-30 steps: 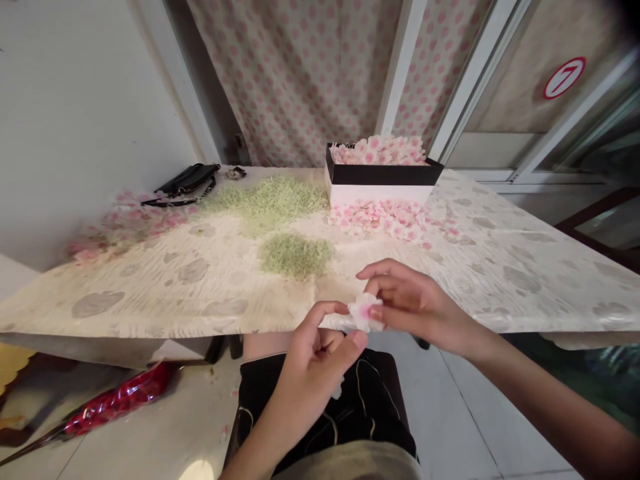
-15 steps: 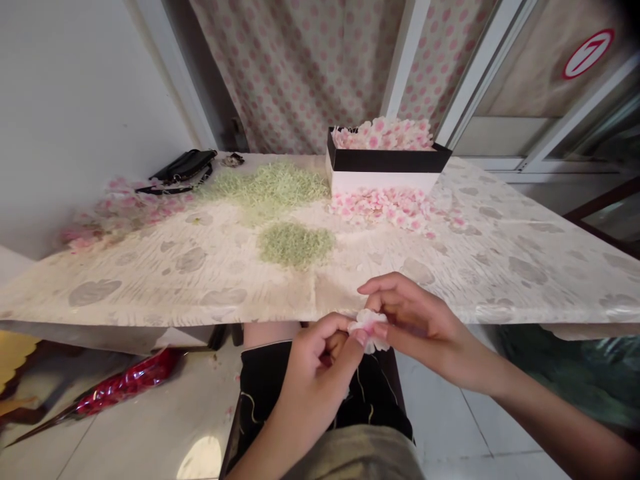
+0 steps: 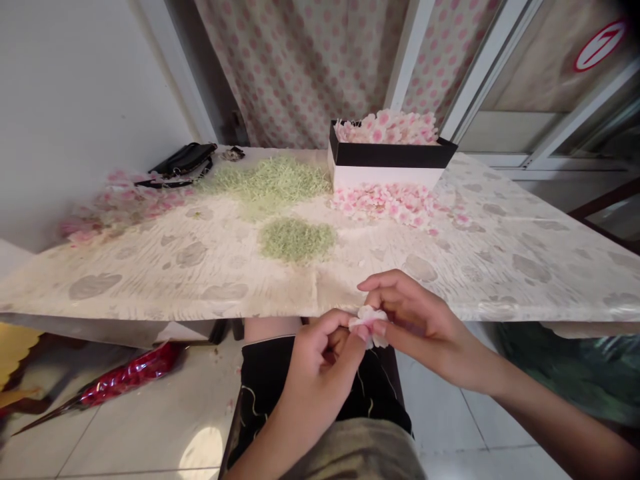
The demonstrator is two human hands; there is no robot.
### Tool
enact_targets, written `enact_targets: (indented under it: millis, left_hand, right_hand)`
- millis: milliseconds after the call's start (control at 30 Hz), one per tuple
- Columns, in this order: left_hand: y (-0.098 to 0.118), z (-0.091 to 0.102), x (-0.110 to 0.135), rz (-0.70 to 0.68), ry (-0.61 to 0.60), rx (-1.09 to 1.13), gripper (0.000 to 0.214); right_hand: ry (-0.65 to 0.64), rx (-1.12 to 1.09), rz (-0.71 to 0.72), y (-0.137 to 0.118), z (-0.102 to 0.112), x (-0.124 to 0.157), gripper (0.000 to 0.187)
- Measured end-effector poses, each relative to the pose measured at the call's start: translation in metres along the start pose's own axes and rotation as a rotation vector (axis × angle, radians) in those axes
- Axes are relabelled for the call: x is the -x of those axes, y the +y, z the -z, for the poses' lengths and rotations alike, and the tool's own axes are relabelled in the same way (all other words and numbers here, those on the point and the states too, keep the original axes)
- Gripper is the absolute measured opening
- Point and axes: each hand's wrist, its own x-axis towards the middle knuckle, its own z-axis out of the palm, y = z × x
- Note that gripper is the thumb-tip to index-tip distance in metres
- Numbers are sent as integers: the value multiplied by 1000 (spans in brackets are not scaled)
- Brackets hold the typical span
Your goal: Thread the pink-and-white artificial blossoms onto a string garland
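Observation:
A pale pink artificial flower (image 3: 371, 316) is pinched between both hands, just in front of the table's near edge and above my lap. My left hand (image 3: 327, 353) grips its left side with thumb and forefinger. On the other side, my right hand (image 3: 425, 327) presses it between thumb and fingers, the forefinger arched above. Part of the flower is hidden by the fingertips. Past the hands, a patch of green shredded paper (image 3: 297, 240) lies on the patterned tablecloth (image 3: 240, 267).
Pink flowers fill a black-rimmed white box (image 3: 387, 177), with a heap of loose flowers (image 3: 395, 203) before it. More green shreds (image 3: 275, 180) lie behind. At left are a flower pile (image 3: 115, 203) and a black bag (image 3: 183, 163). A red wrapped bundle (image 3: 130, 377) rests on the floor.
Both hands keep nearly the same pose on the flower. The view has shifted slightly, so the box and table sit a little higher.

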Motion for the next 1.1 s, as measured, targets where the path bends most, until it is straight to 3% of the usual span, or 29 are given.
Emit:
enact_targets:
  millis: [200,333,400,533,700,900,1100]
  left_hand:
    - [-3,4,4,8,24,-6,25]
    - [-12,12,10,26,53,7,29]
    - [-18,17,14,37,69,10,31]
    - [-29,23,18,58,99,17,33]
    - [-34,27,20,82,121,40,34]
    - [-37,28,22,91,131,64,35]
    - [-39,26,22,92,129,72,34]
  right_hand:
    - [33,144,44,7,4,-1,28]
    - [296,509,136,23,20,-19,17]
    - [347,618,128,32,30,-35,13]
    - [199,695,98,44,41,-74,15]
    - [30,835,92,53,36,-106,17]
    - [37,974,73,52,26,-100,23]
    - [11,967,45,52,37,-94,18]
